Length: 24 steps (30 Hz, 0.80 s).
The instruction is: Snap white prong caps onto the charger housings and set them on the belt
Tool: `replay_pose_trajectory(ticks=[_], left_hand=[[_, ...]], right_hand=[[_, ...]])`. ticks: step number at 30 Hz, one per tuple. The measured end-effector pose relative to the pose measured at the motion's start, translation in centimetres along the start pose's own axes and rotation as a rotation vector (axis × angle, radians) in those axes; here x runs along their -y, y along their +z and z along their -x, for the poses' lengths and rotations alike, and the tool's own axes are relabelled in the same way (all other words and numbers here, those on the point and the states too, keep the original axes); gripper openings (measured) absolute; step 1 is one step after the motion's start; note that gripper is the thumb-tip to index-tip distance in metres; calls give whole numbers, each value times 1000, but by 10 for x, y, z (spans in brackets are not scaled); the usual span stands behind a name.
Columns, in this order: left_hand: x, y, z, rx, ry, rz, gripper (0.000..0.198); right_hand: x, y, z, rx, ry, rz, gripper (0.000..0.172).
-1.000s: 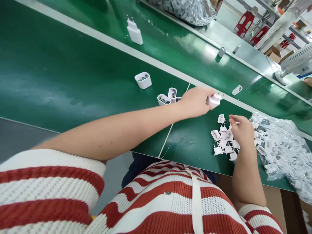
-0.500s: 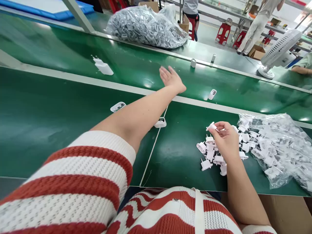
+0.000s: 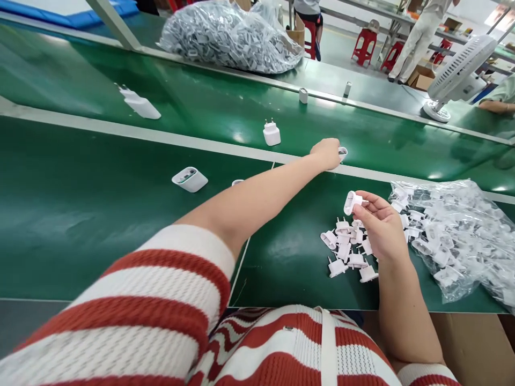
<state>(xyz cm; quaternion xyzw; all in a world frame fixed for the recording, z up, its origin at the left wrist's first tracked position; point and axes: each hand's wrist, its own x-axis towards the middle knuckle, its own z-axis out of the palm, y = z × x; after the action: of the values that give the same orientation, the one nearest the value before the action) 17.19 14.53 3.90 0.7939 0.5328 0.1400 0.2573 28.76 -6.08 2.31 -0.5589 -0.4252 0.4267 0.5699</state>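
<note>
My left hand [image 3: 326, 154] reaches across to the green belt, its fingers curled at a white charger housing [image 3: 343, 153]; the fingertips are mostly hidden behind the hand. Between the thumb and fingers of my right hand [image 3: 380, 220] is a white plug cap [image 3: 353, 202], its hollow side facing left. Below that hand lies a loose pile of similar plug caps [image 3: 344, 249]. A white charger with two pins [image 3: 272, 133] stands on the belt. Left of my forearm sits an open housing [image 3: 190, 179], and another housing [image 3: 237, 183] is partly covered by the arm.
A clear bag of plug caps [image 3: 458, 236] lies at the right. On the far ledge rest a large bag of grey-white parts [image 3: 233, 40] and a white fan [image 3: 458, 75]. Another charger [image 3: 139, 103] lies on the belt at left. People stand in the background.
My left hand has gone from open above the belt to curled at the housing on the right. The pinned charger now shows on the belt. My right hand has turned and raised the plug cap slightly.
</note>
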Motion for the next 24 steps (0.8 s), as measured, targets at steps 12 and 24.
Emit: replay_pose_trajectory(ticks=[12, 24], left_hand=[[70, 8, 208, 98, 227, 395, 26], [96, 27, 202, 60, 335, 503, 26]], right_hand=[[-2, 13, 16, 114, -383, 470, 25], [-5, 28, 28, 201, -589, 675, 21]])
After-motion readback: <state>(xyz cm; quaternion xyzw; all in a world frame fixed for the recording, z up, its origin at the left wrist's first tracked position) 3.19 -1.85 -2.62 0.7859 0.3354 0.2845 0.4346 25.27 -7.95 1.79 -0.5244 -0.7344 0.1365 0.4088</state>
